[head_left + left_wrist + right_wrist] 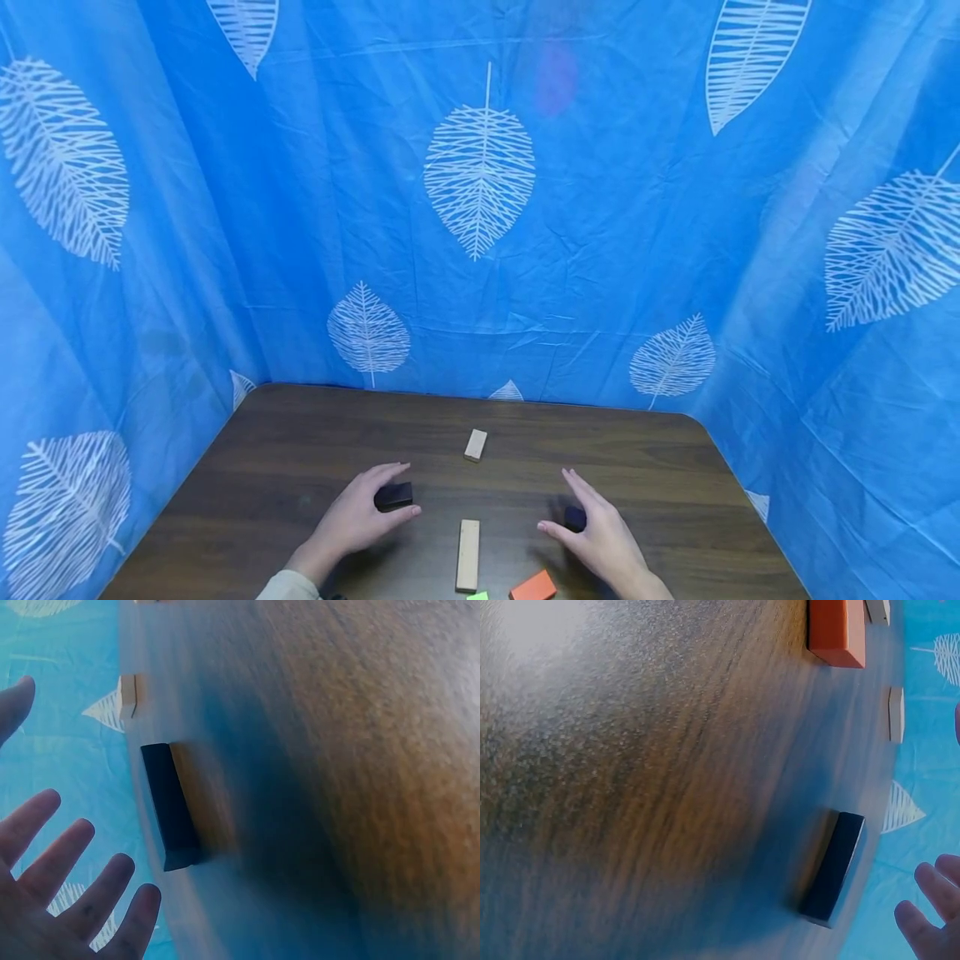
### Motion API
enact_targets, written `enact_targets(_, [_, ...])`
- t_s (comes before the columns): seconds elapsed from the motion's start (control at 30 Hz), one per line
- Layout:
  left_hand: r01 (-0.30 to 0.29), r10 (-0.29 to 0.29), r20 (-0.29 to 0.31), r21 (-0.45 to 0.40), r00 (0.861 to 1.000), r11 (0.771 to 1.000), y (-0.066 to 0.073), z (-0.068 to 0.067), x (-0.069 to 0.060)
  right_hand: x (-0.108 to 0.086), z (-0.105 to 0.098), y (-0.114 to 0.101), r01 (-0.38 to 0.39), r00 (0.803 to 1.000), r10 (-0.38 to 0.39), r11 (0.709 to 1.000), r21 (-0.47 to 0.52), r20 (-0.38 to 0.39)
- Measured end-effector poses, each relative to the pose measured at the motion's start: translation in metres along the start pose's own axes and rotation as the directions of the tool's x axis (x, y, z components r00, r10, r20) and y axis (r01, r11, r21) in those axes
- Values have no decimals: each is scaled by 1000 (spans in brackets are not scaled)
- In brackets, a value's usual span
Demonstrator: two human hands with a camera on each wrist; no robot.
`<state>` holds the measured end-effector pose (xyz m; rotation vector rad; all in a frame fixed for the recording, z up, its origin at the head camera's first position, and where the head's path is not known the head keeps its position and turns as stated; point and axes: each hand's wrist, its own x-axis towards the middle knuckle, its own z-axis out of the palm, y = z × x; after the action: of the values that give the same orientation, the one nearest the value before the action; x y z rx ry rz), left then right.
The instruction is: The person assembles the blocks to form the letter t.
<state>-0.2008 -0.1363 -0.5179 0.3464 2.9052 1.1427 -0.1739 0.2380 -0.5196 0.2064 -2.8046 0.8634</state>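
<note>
My left hand (362, 515) hovers around a black block (394, 497), thumb and fingers spread apart on either side of it. In the left wrist view the fingers (112, 892) are extended, with a gap between them and the black block (171, 806). On the other side, my right hand (604, 537) has its thumb and fingers parted about a second black block (575, 518), partly hidden by the hand. The right wrist view shows fingertips (919, 922) apart from that black block (834, 870), which lies on the table.
Between the hands lies a long pale wooden block (467, 556), with a shorter pale block (475, 445) farther back. An orange block (533, 586) and a green piece (477, 596) are at the bottom edge. Blue leaf-patterned cloth (585, 250) surrounds the dark wooden table (337, 417).
</note>
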Motion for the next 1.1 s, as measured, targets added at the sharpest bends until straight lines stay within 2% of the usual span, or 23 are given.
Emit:
enact_targets(0.13, [16, -16, -7, -46, 1000, 999, -2, 0, -1, -1, 2, 4, -23, 1000, 23, 999, 25, -2])
enact_targets(0.3, [97, -99, -9, -105, 995, 990, -4, 1, -2, -1, 4, 9, -53, 999, 53, 998, 31, 5])
enact_targets(0.37, [112, -114, -14, -108, 993, 988, -6, 2, -2, -2, 5, 11, -41, 999, 41, 999, 32, -2])
enact_targets(0.63, [98, -101, -17, -108, 995, 989, -9, 2, -1, -4, 6, 23, -7, 998, 10, 999, 52, -63])
enact_targets(0.93, [72, -79, -53, -116, 996, 991, -13, 3, 0, -7, 4, 32, -59, 996, 64, 995, 79, -66])
enact_targets(1.1, [102, -111, -66, -132, 992, 986, -17, 6, 4, -6, 2, 36, -94, 993, 100, 990, 104, -58])
